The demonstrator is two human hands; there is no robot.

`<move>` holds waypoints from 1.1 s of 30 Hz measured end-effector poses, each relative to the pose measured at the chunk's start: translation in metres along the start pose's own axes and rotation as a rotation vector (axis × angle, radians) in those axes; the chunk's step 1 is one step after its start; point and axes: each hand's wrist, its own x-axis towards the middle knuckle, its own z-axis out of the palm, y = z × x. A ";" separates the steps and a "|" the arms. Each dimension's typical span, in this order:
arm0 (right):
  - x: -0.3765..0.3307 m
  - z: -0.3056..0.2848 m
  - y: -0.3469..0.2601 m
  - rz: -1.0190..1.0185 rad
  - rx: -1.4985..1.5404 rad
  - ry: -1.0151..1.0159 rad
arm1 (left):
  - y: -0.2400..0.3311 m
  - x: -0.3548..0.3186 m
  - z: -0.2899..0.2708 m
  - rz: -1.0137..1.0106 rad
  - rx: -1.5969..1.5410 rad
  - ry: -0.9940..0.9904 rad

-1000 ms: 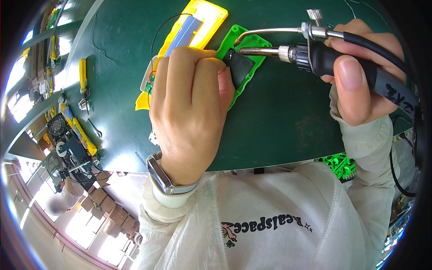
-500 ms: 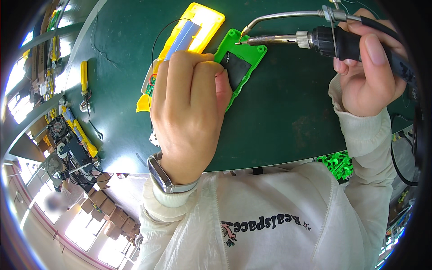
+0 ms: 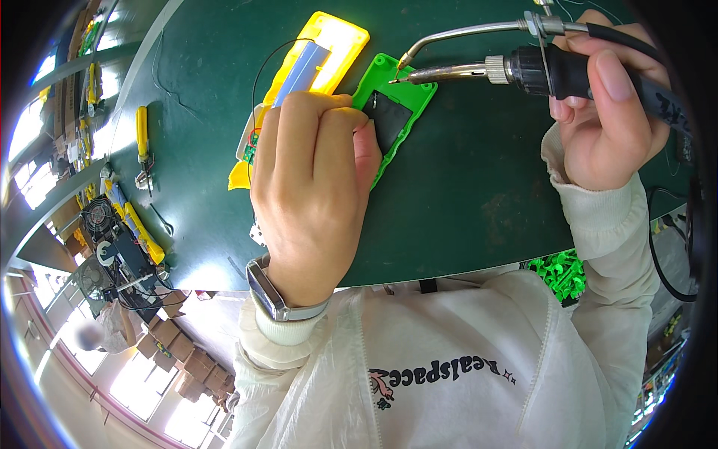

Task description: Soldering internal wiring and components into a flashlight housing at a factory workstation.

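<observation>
My left hand (image 3: 318, 187), fingers pressed together, pins the green housing (image 3: 393, 112) flat on the green mat (image 3: 464, 194) to steady it. At two o'clock, my right hand (image 3: 606, 120) clamps the soldering iron (image 3: 523, 67), tip poised above the housing's far end. Yellow housing (image 3: 329, 45) lies at eleven.

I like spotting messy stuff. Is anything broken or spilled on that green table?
Nothing looks broken or spilled. The left hand presses on a green case beside a yellow case, and the right hand holds a soldering iron just above it.
</observation>
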 end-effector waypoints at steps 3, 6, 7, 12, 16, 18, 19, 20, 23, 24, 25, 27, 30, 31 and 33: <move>-0.001 0.007 -0.003 0.016 -0.019 0.073 | 0.000 -0.001 0.000 0.001 -0.005 0.003; -0.001 0.006 0.001 -0.014 -0.041 0.097 | 0.000 -0.001 -0.001 0.015 0.001 -0.004; -0.002 0.003 0.002 -0.014 -0.042 0.098 | 0.000 -0.001 -0.001 0.029 0.007 -0.014; 0.001 0.003 -0.004 0.058 0.018 0.099 | -0.002 0.000 -0.003 0.086 -0.033 -0.023; 0.004 0.003 -0.003 0.048 0.028 0.104 | -0.002 0.000 -0.004 0.067 -0.058 -0.045; 0.004 0.005 -0.002 -0.003 0.021 0.077 | -0.001 -0.001 -0.004 0.061 -0.054 -0.041; 0.005 0.004 -0.002 -0.004 0.022 0.077 | -0.001 -0.001 -0.004 0.052 -0.050 -0.037; 0.005 0.004 -0.001 0.011 0.013 0.094 | -0.001 -0.001 -0.004 0.052 -0.049 -0.037; 0.006 0.002 0.000 0.050 0.023 0.137 | -0.001 -0.001 -0.004 0.042 -0.042 -0.030; 0.006 0.001 0.001 0.076 0.042 0.163 | 0.000 -0.001 -0.004 0.036 -0.039 -0.031; 0.006 0.002 0.002 0.076 0.041 0.163 | 0.000 -0.001 -0.004 0.029 -0.036 -0.031; 0.007 0.004 0.003 0.010 0.007 0.148 | 0.000 -0.002 -0.003 0.036 -0.033 -0.024; 0.008 0.004 0.000 0.054 0.030 0.156 | 0.001 -0.001 -0.005 0.041 0.005 -0.015; 0.008 0.004 0.000 0.054 0.030 0.156 | 0.002 -0.001 -0.005 0.042 0.038 -0.013; 0.009 0.004 0.002 0.025 0.033 0.168 | 0.003 -0.001 -0.006 0.041 0.065 -0.011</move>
